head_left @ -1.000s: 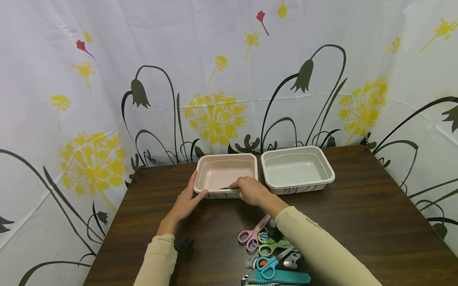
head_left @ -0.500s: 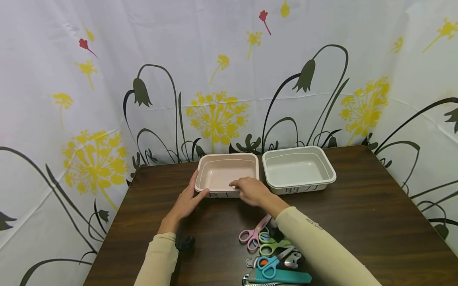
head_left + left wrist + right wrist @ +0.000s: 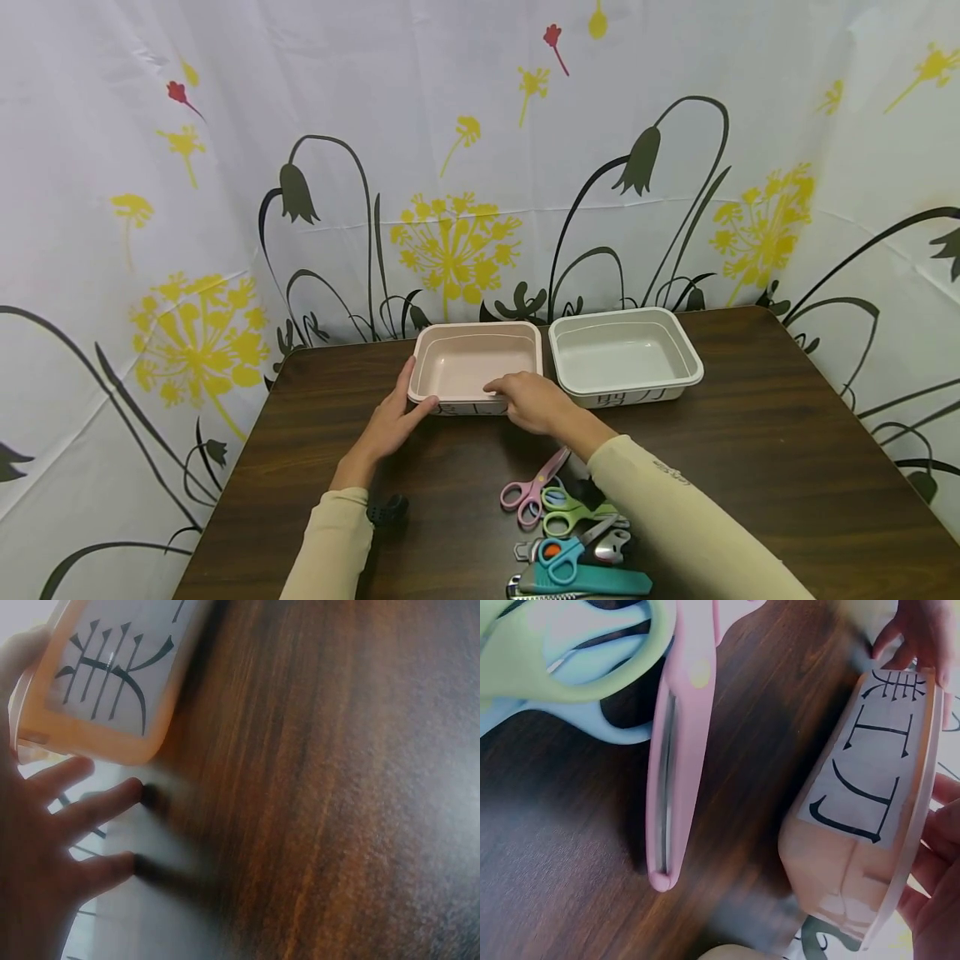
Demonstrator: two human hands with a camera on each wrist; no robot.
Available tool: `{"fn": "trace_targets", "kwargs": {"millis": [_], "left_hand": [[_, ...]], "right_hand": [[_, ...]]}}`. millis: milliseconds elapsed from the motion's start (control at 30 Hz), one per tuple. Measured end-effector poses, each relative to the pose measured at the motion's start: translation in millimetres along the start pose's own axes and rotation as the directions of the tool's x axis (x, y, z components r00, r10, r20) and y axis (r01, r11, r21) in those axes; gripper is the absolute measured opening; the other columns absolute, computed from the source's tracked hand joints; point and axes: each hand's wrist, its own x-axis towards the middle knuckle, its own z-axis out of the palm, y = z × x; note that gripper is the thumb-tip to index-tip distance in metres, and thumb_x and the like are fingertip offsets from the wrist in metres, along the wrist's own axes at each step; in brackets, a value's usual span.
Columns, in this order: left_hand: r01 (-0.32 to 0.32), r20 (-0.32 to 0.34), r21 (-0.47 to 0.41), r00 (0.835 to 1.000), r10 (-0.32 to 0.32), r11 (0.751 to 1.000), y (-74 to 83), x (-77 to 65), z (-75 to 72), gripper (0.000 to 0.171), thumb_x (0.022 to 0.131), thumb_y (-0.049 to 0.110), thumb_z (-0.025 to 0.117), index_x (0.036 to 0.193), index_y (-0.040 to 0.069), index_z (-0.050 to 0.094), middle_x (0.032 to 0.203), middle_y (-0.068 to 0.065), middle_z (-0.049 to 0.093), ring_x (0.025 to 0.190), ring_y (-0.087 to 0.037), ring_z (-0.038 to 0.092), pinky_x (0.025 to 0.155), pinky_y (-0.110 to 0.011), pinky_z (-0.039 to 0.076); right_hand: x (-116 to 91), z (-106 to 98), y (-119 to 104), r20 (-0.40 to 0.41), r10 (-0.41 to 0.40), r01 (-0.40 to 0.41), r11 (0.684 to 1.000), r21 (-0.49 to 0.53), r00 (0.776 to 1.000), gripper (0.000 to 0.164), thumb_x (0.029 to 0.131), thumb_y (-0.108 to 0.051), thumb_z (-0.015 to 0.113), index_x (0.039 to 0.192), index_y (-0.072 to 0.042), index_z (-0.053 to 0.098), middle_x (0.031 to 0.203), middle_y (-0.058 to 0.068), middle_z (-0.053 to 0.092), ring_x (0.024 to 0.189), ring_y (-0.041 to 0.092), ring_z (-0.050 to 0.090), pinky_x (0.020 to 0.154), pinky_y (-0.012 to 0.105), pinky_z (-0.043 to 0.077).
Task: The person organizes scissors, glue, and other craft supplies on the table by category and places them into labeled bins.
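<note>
A pink plastic bin (image 3: 472, 367) with a paper label of large dark characters stands at the back of the table. My left hand (image 3: 388, 425) rests at its front left corner, thumb on the near rim and fingers along the left side. In the left wrist view that hand's fingers (image 3: 97, 810) are spread apart. My right hand (image 3: 536, 404) is at the bin's near right rim, index finger reaching over the inside. In the right wrist view its bent fingers (image 3: 934, 855) are beside the rim. Whether they hold anything is hidden.
A white bin (image 3: 626, 354) stands right of the pink one. Nearer lie pink scissors (image 3: 528, 492), green scissors (image 3: 562, 521), blue scissors (image 3: 558, 562), a teal-handled cutter (image 3: 592, 581) and other small tools, partly beneath my right forearm. A patterned curtain (image 3: 450, 167) hangs behind the table.
A thin dark line by my right fingertip a second ago no longer shows. That hand has shifted slightly right along the rim. The left hand stays at its corner.
</note>
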Motion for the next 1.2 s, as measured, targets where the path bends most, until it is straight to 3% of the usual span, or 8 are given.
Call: {"fn": "trace_targets", "kwargs": {"millis": [167, 333, 567, 833, 1000, 1200], "left_hand": [[0.008, 0.001, -0.002, 1.0, -0.008, 1.0, 0.0, -0.7, -0.7, 0.088, 0.094, 0.054, 0.058, 0.159, 0.028, 0.006, 0.157, -0.014, 0.03, 0.136, -0.041, 0.039, 0.103, -0.064, 0.031], [0.012, 0.002, -0.003, 1.0, -0.012, 1.0, 0.3, -0.7, -1.6, 0.087, 0.094, 0.054, 0.058, 0.159, 0.028, 0.007, 0.157, -0.014, 0.03, 0.136, -0.041, 0.039, 0.103, -0.063, 0.031], [0.014, 0.006, 0.001, 1.0, -0.014, 1.0, -1.1, -1.5, -1.6, 0.087, 0.094, 0.054, 0.058, 0.159, 0.029, 0.006, 0.157, -0.014, 0.03, 0.135, -0.041, 0.039, 0.103, -0.064, 0.032], [0.019, 0.008, -0.002, 1.0, -0.019, 1.0, 0.0, -0.2, -2.2, 0.087, 0.093, 0.056, 0.057, 0.159, 0.032, 0.005, 0.158, -0.012, 0.028, 0.136, -0.041, 0.038, 0.103, -0.065, 0.031], [0.022, 0.013, -0.002, 1.0, -0.022, 1.0, 0.8, 0.7, -2.8, 0.087, 0.093, 0.056, 0.057, 0.158, 0.034, 0.004, 0.158, -0.012, 0.027, 0.137, -0.041, 0.037, 0.103, -0.065, 0.03], [0.017, 0.008, -0.006, 1.0, -0.017, 1.0, 1.2, 0.3, -0.8, 0.087, 0.094, 0.054, 0.058, 0.159, 0.029, 0.006, 0.158, -0.014, 0.028, 0.135, -0.042, 0.038, 0.103, -0.065, 0.031]], "right_hand": [[-9, -5, -1, -0.073, -0.06, 0.058, 0.998, -0.036, 0.995, 0.044, 0.091, 0.001, 0.047, 0.129, -0.012, 0.065, 0.106, 0.001, 0.069, 0.097, 0.017, 0.063, 0.088, 0.035, 0.049], [-24, -15, -2, -0.167, -0.133, 0.131, 0.991, -0.024, 0.977, 0.039, 0.093, 0.0, 0.051, 0.127, -0.01, 0.065, 0.097, 0.001, 0.067, 0.086, 0.014, 0.06, 0.083, 0.035, 0.049], [-56, -29, -6, -0.192, -0.151, 0.15, 0.989, -0.015, 0.97, 0.033, 0.096, -0.008, 0.057, 0.128, -0.012, 0.065, 0.098, -0.004, 0.065, 0.083, 0.01, 0.056, 0.08, 0.033, 0.049], [-121, -27, -6, -0.165, -0.146, 0.143, 0.989, -0.027, 0.975, 0.033, 0.092, -0.014, 0.068, 0.124, -0.015, 0.068, 0.106, -0.005, 0.066, 0.087, 0.008, 0.058, 0.076, 0.033, 0.05], [-168, -10, -3, -0.168, -0.146, 0.149, 0.989, 0.006, 0.975, 0.03, 0.088, -0.015, 0.072, 0.119, -0.016, 0.07, 0.104, -0.007, 0.065, 0.09, 0.006, 0.06, 0.074, 0.032, 0.052], [-215, 19, -9, -0.204, -0.113, 0.136, 0.985, 0.103, 0.972, 0.026, 0.088, -0.021, 0.075, 0.114, -0.022, 0.071, 0.099, -0.016, 0.058, 0.081, -0.002, 0.052, 0.067, 0.02, 0.047]]}}
